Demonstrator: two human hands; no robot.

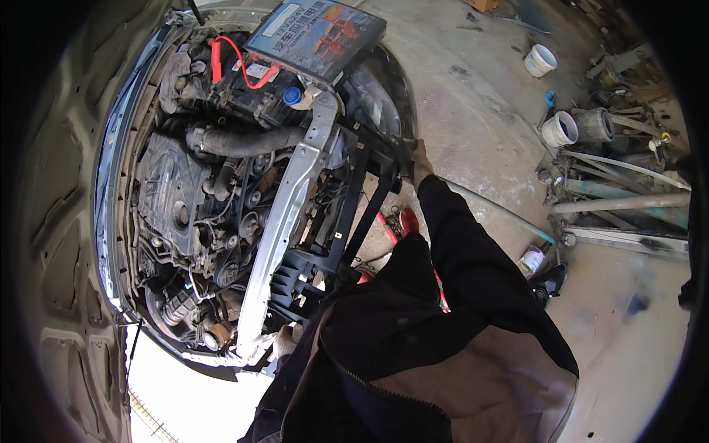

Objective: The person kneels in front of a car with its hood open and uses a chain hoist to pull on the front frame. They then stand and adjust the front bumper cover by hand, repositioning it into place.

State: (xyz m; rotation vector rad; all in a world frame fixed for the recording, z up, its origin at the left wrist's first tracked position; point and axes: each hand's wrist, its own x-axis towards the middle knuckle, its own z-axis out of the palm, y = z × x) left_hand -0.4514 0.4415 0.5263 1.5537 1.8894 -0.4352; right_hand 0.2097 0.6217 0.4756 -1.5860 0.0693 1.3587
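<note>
A black front-end frame (360,193) with bars and slats stands upright before the open engine bay, along the silver crossbeam (295,184). My right arm reaches far forward. My right hand (422,161) closes round the frame's far corner, close to the headlight. Near the beam's near end, my left hand (285,341), in a pale knitted glove, grips the frame's other end. My sleeve and jacket cover part of that hand. Inside the bay are the engine cover (168,181), a ribbed air hose (247,141) and a blue-capped reservoir (293,97).
A flat printed box (316,37) rests on the bay's far corner, by a red cable (235,48). The raised hood (63,221) fills the left. White buckets (540,61), pipes (620,203) and scrap lie at right. A red bar (387,227) is on the floor below.
</note>
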